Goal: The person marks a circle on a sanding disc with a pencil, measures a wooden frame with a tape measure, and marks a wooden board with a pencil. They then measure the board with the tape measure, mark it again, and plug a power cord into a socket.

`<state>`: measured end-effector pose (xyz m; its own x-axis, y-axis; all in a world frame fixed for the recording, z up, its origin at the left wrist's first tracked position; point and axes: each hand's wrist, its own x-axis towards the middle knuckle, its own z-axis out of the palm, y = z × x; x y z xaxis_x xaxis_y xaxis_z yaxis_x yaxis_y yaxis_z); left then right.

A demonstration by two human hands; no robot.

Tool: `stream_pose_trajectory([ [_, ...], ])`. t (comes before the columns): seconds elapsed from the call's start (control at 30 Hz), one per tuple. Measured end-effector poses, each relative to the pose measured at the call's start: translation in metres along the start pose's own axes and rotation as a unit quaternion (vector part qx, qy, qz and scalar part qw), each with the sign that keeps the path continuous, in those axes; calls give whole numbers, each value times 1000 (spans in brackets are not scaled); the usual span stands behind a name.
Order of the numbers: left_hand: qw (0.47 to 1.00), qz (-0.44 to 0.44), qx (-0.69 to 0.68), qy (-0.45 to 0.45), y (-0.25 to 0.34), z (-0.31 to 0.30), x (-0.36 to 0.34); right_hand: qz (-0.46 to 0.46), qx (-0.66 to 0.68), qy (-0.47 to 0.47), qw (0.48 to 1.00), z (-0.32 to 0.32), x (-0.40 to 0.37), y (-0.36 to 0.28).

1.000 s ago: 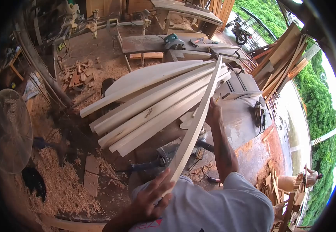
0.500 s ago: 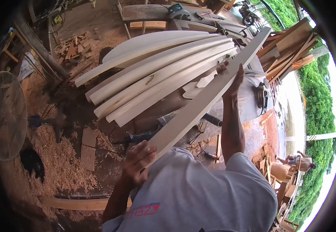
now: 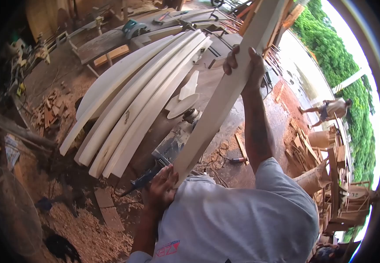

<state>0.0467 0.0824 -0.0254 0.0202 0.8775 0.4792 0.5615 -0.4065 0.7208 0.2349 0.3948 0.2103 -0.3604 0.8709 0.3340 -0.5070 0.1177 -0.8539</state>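
Observation:
A long pale wooden board (image 3: pixel 218 103) slants up across the head view, its far end cut off at the top edge. My right hand (image 3: pixel 248 68) grips it well up its length, fingers on one side and thumb on the other. At the lower end, my left hand (image 3: pixel 161 187) is closed round the board close to my shirt. Several long curved wooden pieces (image 3: pixel 131 107) lie side by side to the left. Small flat wood offcuts (image 3: pixel 184 106) rest between them and the board. Beside my left hand is a dark power tool (image 3: pixel 148 176), partly hidden.
A circular saw (image 3: pixel 134 30) sits on a workbench at the back. Wood shavings (image 3: pixel 89 234) and scraps (image 3: pixel 52 107) cover the floor at left, near a fan (image 3: pixel 12 210). Stacked lumber (image 3: pixel 330 175) stands at right; another person (image 3: pixel 332 108) is beyond.
The view has turned, and the curved pieces now appear steeper and farther left. The board is tilted more upright, its far end now out of frame. Both hands keep hold of it.

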Motion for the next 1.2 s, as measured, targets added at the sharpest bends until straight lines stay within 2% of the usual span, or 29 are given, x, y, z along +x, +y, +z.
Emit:
stream_pose_trajectory([
  [0.07, 991, -34, -17, -129, 1, 6, 13, 12, -44, 4, 999, -5, -6, -14],
  [0.1, 990, 1, -21, -142, 2, 8, 23, 8, -63, 12, 998, -2, -9, -21],
  [0.17, 983, 14, 11, -182, 6, 8, 47, 11, -91, -37, 995, -14, -13, -28],
  [0.2, 988, 23, -6, -152, 9, 3, 63, -5, -117, -58, 991, -16, -14, -31],
  [0.23, 992, 27, -25, -123, 10, -5, 78, 17, -152, -64, 986, -14, -18, -36],
  [0.3, 996, 36, 27, -76, -7, -31, 105, 14, -231, -59, 971, -2, -30, -47],
  [0.37, 993, -30, -104, 38, 16, -67, 147, 29, -291, -58, 955, -1, -37, -54],
  [0.4, 991, -15, -108, 80, 18, -88, 165, -29, -366, -57, 929, -9, -37, -44],
  [0.43, 986, -3, -111, 123, 17, -109, 182, -41, -387, -84, 917, -6, -41, -45],
  [0.5, 938, 18, -258, 231, 27, -148, 214, -38, -434, -161, 886, -17, -46, -27],
  [0.57, 851, -3, -464, 246, 50, -185, 234, 18, -479, -207, 853, -3, -72, -31],
  [0.6, 858, -19, -449, 248, 55, -194, 234, -29, -515, -247, 820, -3, -81, -22],
  [0.67, 774, -2, -560, 296, 60, -222, 220, -40, -545, -301, 782, 0, -109, 3],
  [0.7, 722, 168, -671, 9, -5, -270, 182, -43, -568, -325, 755, 1, -124, 16],
  [0.73, 771, 47, -603, 198, 30, -254, 159, -34, -576, -349, 738, -1, -141, 35],
  [0.77, 778, -62, -500, 376, 67, -227, 142, -28, -554, -355, 752, -3, -155, 49],
  [0.83, 754, -176, -346, 529, 22, -198, 76, 53, -593, -429, 679, -10, -166, 67],
  [0.87, 726, -236, -385, 519, 10, -185, 33, 52, -591, -432, 680, -22, -167, 76],
  [0.93, 670, -363, -346, 548, 18, -143, -17, 47, -591, -505, 628, -42, -183, 97],
  [0.97, 642, -384, -296, 594, 25, -119, -30, 49, -583, -516, 626, -52, -185, 104],
  [1.0, 626, -413, -344, 565, 20, -107, -62, 54, -598, -539, 591, -62, -183, 108],
  [1.03, 664, -447, -277, 532, 28, -85, -79, 59, -614, -558, 555, -71, -183, 112],
  [1.07, 599, -473, -359, 537, 31, -74, -91, 66, -633, -576, 513, -79, -182, 117],
  [1.1, 528, -492, -437, 536, 33, -66, -101, 66, -633, -582, 506, -88, -181, 117],
  [1.13, 522, -492, -440, 540, 35, -55, -110, 66, -629, -578, 516, -97, -181, 117],
  [1.17, 478, -505, -492, 524, 36, -43, -118, 66, -624, -575, 525, -107, -181, 119],
  [1.2, 433, -515, -541, 504, 36, -33, -124, 88, -627, -600, 488, -120, -183, 125],
])
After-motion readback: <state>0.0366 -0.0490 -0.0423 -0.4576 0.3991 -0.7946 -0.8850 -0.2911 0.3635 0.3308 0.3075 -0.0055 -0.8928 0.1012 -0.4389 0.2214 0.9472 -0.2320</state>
